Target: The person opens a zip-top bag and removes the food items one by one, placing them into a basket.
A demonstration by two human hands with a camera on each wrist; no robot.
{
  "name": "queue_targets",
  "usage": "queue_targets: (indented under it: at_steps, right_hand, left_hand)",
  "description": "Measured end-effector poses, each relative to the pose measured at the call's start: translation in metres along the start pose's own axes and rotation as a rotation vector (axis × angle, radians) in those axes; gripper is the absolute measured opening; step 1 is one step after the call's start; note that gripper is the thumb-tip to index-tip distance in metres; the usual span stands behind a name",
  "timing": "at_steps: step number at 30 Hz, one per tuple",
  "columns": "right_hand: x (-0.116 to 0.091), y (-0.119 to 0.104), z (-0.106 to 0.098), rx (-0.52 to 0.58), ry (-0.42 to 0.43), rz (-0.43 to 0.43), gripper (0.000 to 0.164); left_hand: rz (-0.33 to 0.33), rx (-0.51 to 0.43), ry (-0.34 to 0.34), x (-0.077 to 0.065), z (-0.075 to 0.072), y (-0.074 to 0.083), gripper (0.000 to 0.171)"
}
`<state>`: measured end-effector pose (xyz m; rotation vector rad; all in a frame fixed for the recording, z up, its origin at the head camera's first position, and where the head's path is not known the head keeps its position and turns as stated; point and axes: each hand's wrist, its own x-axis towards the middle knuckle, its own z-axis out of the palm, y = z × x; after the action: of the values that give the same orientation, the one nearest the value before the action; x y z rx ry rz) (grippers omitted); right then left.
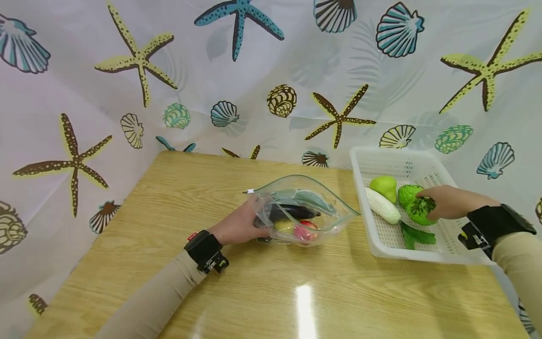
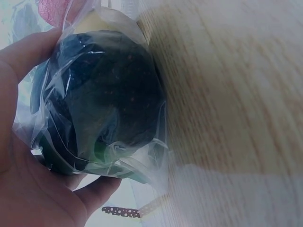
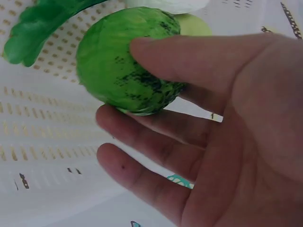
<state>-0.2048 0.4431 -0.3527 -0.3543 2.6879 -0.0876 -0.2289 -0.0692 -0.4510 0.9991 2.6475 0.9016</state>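
1. The wood-grained tabletop [image 1: 237,292] is light brown, with a glare streak near its front.
2. A white basket [image 1: 423,255] with perforated walls stands at the right, holding a white oblong vegetable [image 1: 382,205] and a yellow-green fruit [image 1: 384,188].
3. Beside it, a clear bag [image 1: 328,220] lies with its mouth gaping basketward; inside are a long, blackish vegetable [image 1: 292,212] and a red fruit [image 1: 306,230].
4. The left hand's [image 1: 241,221] grip curls round the bag's closed end.
5. The right hand's [image 1: 450,201] grip pinches a round vegetable [image 3: 123,66] within the basket: bright green, blackish mottling on 1 side.
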Motion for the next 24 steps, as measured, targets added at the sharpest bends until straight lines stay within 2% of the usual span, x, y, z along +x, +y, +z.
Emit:
queue_targets:
  at_steps: [9,18,24]
  right_hand:
    - [0.01,0.008,0.008,-0.023,-0.01,-0.021,0.066]
    - [0.008,0.008,0.013,-0.022,0.008,0.02,0.068]
    - [-0.003,-0.01,0.003,-0.12,0.102,0.049,0.062]
  left_hand:
    - [-0.001,-0.005,0.009,-0.002,0.0,0.001,0.092]
    - [-0.005,0.006,0.015,-0.002,0.001,0.001,0.092]
    - [-0.01,-0.017,0.006,-0.001,0.0,0.002,0.092]
